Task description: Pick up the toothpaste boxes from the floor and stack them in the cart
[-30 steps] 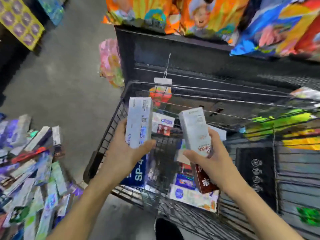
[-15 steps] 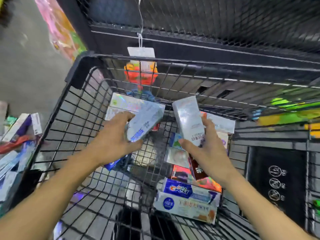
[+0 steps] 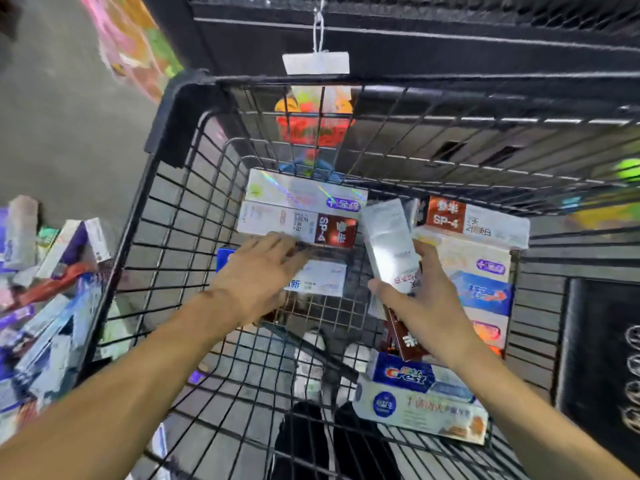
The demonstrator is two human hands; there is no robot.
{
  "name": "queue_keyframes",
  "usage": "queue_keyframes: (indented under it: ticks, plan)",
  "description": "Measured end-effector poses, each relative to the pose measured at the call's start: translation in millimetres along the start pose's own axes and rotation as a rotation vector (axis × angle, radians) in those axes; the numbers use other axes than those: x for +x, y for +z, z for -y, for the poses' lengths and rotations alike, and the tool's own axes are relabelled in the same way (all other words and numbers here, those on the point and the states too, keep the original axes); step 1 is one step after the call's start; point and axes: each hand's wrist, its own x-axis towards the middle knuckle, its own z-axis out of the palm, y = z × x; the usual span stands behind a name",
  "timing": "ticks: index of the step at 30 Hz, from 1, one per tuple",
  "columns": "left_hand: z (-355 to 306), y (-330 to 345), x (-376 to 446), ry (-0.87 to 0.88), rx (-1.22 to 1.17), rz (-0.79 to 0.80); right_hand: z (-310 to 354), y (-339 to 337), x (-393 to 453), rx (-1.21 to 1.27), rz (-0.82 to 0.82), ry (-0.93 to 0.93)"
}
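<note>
Head view: right hand (image 3: 424, 303) fingers (image 3: 425, 252) grip white toothpaste box (image 3: 389, 244) over cart (image 3: 180, 216).

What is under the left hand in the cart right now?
The left hand rests flat on a white and blue box on the cart floor. Its covered middle and its left end's print can't be read.

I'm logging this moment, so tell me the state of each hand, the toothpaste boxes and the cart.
Left hand: fingers straight, pressing on the white and blue box lying flat in the cart.
Right hand: grips a white and maroon box, tilted, not yet laid down.
Cart: holds several boxes lying flat in rows.
Floor pile: many boxes still loose beside the cart.
</note>
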Motion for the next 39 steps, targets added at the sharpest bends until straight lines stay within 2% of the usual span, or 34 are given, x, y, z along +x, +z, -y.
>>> queue_keyframes:
  ticks: [16, 22, 27, 30, 34, 39]
  plan:
    - [14, 15, 15, 0.119, 0.018, -0.09, 0, 23, 1, 0.045, 0.01, 0.09]
    - [10, 24, 22, 0.177, 0.049, -0.048, -5, 22, -1, 0.089, 0.0, 0.113]
    - [10, 21, 26, 0.132, 0.097, -0.096, -13, 17, -2, 0.093, 0.005, 0.126]
    - [15, 23, 20, 0.04, 0.11, -0.136, -19, 14, -4, 0.076, 0.023, 0.144]
    - [23, 23, 8, -0.088, 0.008, -0.191, -23, 11, -7, -0.014, 0.062, 0.145]
    - [16, 16, -7, -0.278, -0.096, -0.183, -20, 7, -12, -0.216, 0.069, 0.094]
